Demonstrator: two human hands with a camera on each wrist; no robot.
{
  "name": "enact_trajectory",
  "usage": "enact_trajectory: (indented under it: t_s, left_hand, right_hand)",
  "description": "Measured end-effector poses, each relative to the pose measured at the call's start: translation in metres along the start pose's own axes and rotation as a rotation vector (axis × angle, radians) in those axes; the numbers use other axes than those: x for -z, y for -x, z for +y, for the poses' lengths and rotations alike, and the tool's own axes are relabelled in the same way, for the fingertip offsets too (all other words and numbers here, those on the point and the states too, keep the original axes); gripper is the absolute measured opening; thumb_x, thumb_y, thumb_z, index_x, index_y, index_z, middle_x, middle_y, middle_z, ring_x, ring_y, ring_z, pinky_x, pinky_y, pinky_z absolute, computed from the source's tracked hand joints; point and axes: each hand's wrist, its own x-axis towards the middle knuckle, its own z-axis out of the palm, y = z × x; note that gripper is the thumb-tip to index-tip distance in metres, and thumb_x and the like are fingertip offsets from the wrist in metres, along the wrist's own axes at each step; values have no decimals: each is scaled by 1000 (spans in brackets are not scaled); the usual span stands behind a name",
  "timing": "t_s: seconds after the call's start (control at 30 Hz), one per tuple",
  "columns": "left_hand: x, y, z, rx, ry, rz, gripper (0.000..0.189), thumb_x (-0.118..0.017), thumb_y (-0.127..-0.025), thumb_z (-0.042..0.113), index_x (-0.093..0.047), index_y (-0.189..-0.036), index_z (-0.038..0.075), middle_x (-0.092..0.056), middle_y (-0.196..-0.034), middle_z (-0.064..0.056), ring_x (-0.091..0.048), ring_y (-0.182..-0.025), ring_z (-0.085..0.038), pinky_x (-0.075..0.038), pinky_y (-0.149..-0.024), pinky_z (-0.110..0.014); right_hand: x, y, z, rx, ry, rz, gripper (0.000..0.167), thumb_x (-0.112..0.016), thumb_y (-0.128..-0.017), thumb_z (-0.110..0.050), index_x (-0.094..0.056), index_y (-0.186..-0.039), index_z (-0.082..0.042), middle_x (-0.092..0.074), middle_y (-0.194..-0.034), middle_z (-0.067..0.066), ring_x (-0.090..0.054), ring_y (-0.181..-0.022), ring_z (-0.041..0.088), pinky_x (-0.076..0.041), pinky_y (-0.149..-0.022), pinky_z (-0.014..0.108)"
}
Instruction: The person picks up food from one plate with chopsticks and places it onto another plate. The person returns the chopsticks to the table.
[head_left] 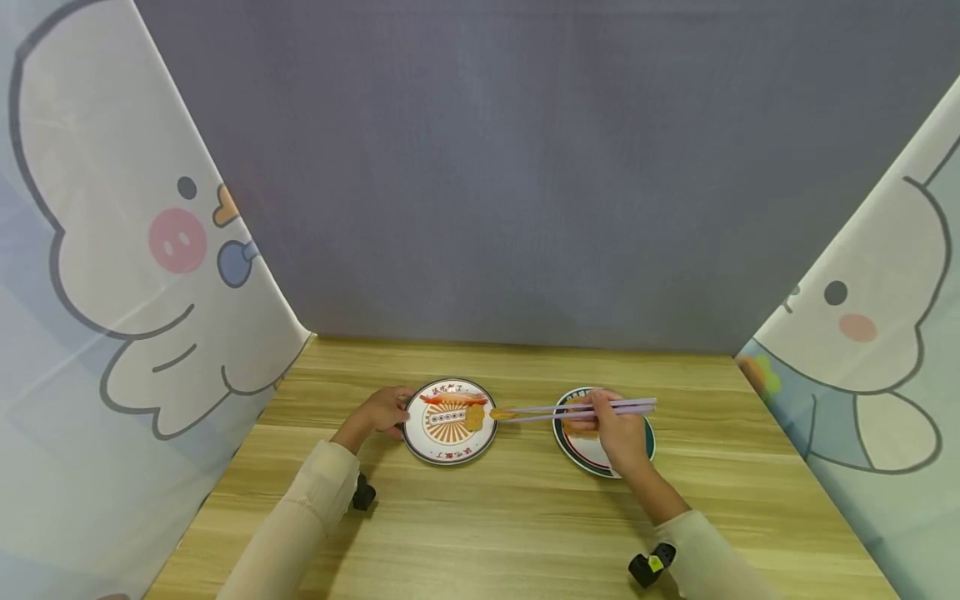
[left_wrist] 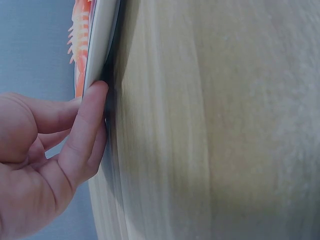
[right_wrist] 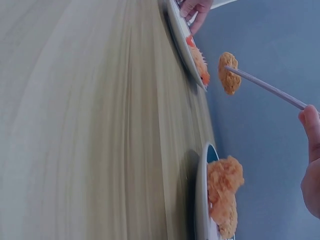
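Observation:
My left hand (head_left: 384, 410) pinches the left edge of a white plate (head_left: 427, 446) with an orange sunburst print; the left wrist view has the fingers at its underside. On that plate lie a red-and-white shrimp (head_left: 453, 400) and a golden fried piece (head_left: 474, 417). My right hand (head_left: 621, 433) grips a pair of lilac chopsticks (head_left: 543, 408) pointing left. Between their tips is a fried nugget (right_wrist: 228, 73), held in the air close to the plate's right edge. Below the right hand, a green-rimmed plate (head_left: 587, 457) bears fried pieces (right_wrist: 223, 187), partly hidden by that hand.
Both plates are on a wood-grain table (head_left: 480, 533), with a strip of tabletop between them. A grey cloth wall (head_left: 487, 183) closes off the back. Cartoon-printed curtains (head_left: 135, 400) flank the table on both sides.

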Motion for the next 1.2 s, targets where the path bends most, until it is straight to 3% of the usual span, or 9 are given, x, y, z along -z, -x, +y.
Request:
enact_trajectory:
  t_s: [0.07,0.2,0.47,0.67,0.93,1.03,1.2]
  left_hand:
    - [0,0,0,-1,-1,-1,56,-59,-95,-9,-47,-148,-2,-53,-124,-29,-68,-82,-27,-67,-63,-33]
    - [0,-1,-1,-5,-2,-7,56,-59,-94,-9,-47,-148,-2,-53,-124,-28,-67,-83,-27,-67,-64,-33]
    - [0,-1,-1,-11,2,-7,57,-58,-94,-10,-45,-149,-4,-53,-123,-29,-67,-84,-28,-67,-64,-34]
    - [0,0,-1,-15,-14,-5,56,-58,-94,-9,-46,-149,-3,-53,-122,-28,-67,-81,-27,-66,-63,-33]
    - [0,1,0,-11,-12,0,56,-58,-95,-9,-45,-149,-3,-53,-123,-29,-67,-81,-26,-66,-62,-33]
    - [0,0,0,-12,-15,2,55,-58,-95,-9,-46,-149,-3,-53,-124,-29,-67,-81,-26,-66,-63,-33]
    - [0,0,-1,-13,-13,-3,55,-58,-95,-9,-46,-149,-2,-53,-124,-29,-67,-80,-26,-66,-63,-33]
  right_hand:
    - [4,1,-1,13,-13,21,33,-51,-107,-15,-64,-94,12,-75,-79,14,-75,-61,18,-65,-59,34]
    - [12,2,-3,21,-8,38,39,-51,-107,-14,-58,-99,23,-75,-80,16,-75,-60,16,-65,-59,31]
    - [25,2,-9,17,57,49,42,-46,-109,-14,-55,-101,27,-75,-77,1,-74,-61,10,-65,-60,27]
    - [35,2,-15,7,41,85,39,-47,-108,-14,-59,-95,21,-75,-77,3,-75,-62,12,-65,-60,28]
    - [53,3,-17,31,14,93,32,-47,-108,-14,-65,-89,4,-76,-77,3,-76,-65,13,-65,-59,29]
    - [59,3,-19,37,33,110,32,-48,-108,-15,-65,-90,5,-76,-76,2,-75,-62,12,-64,-58,28]
    - [71,4,-21,26,54,133,31,-48,-108,-16,-67,-87,-7,-76,-74,0,-74,-59,11,-64,-57,27]
